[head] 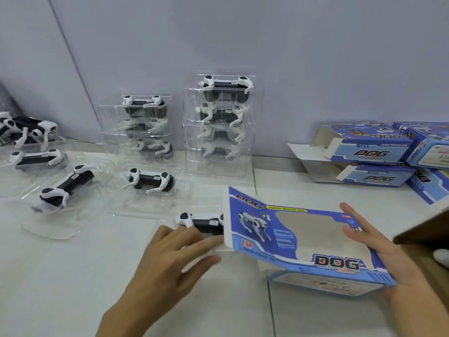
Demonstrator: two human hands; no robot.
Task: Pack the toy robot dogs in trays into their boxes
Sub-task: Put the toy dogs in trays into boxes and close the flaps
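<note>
A blue "DOG" box (303, 242) with a cut-out window lies tilted on the white floor. My right hand (388, 259) grips its right end. A black-and-white toy robot dog (201, 222) in a clear tray pokes halfway out of the box's open left end. My left hand (175, 259) rests on the near side of that tray, fingers spread against it; the far part of the dog is hidden inside the box.
Two stacks of clear trays with dogs (220, 122) (145, 127) stand against the wall. Single trayed dogs (150, 181) (65, 188) lie to the left. Open blue boxes (364, 154) are piled at the right. A brown cardboard carton edge (427, 229) juts in at the right.
</note>
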